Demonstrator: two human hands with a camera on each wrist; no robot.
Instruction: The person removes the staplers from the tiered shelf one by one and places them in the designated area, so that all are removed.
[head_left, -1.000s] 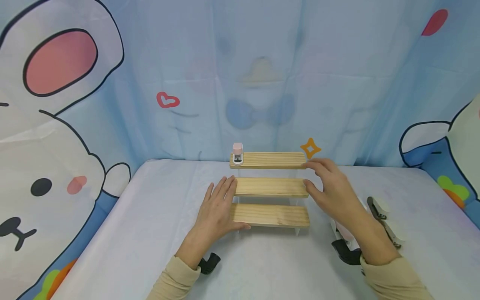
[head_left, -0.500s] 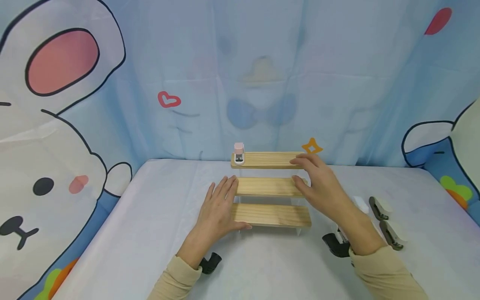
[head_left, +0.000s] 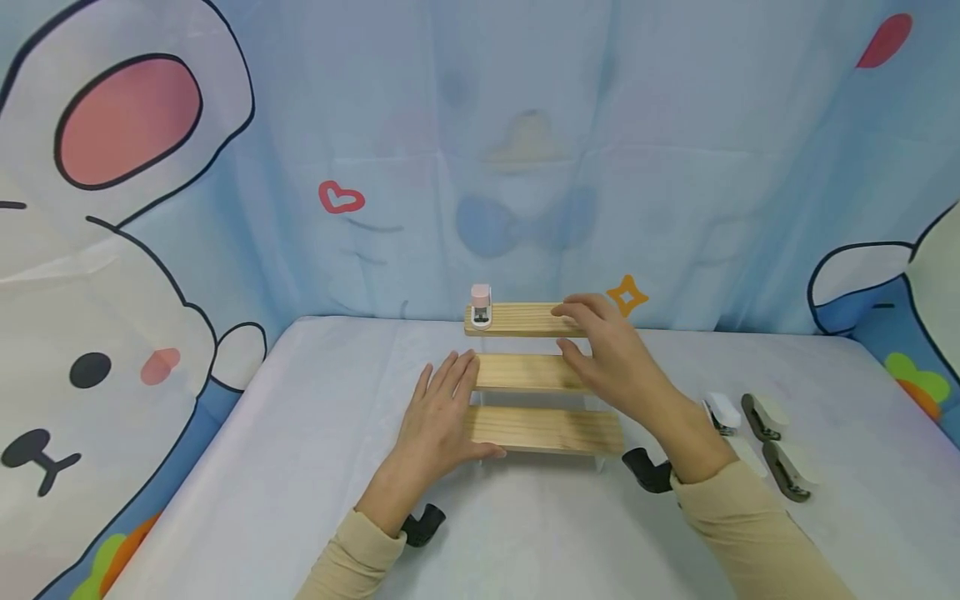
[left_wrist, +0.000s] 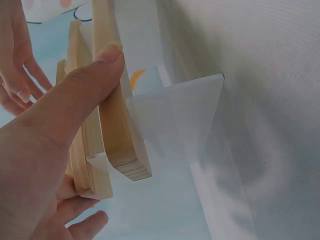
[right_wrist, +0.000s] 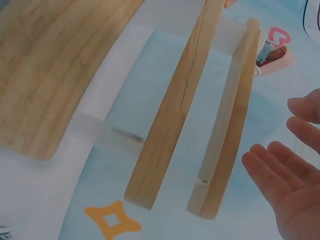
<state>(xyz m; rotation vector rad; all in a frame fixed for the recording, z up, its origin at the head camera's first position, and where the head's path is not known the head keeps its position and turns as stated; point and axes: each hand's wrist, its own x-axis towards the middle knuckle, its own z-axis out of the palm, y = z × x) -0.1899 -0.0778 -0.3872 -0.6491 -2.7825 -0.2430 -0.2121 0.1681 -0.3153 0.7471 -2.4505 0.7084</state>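
Note:
A three-step display stand has wooden planks on clear supports: a top plank (head_left: 517, 320), a middle plank (head_left: 525, 372) and a bottom plank (head_left: 551, 430). My left hand (head_left: 433, 429) rests on its left end, fingers extended along the middle plank's end. The left thumb (left_wrist: 80, 97) lies across the bottom plank's front. A small pink and white stapler (head_left: 481, 307) stands upright at the left end of the top plank. My right hand (head_left: 611, 358) overlaps the right part of the upper two planks in the head view, fingers loosely bent, nothing held.
Several more staplers lie on the table to the right: a white one (head_left: 722, 413), two dark-based pale ones (head_left: 765, 417), and one partly hidden by the right forearm. Black wrist mounts (head_left: 423, 525) jut inward from both sleeves. A cartoon-printed blue curtain (head_left: 390, 125) hangs behind the table.
My right hand has moved left from the stand's right end to over its planks, uncovering a white stapler on the table. My left hand has stayed in place.

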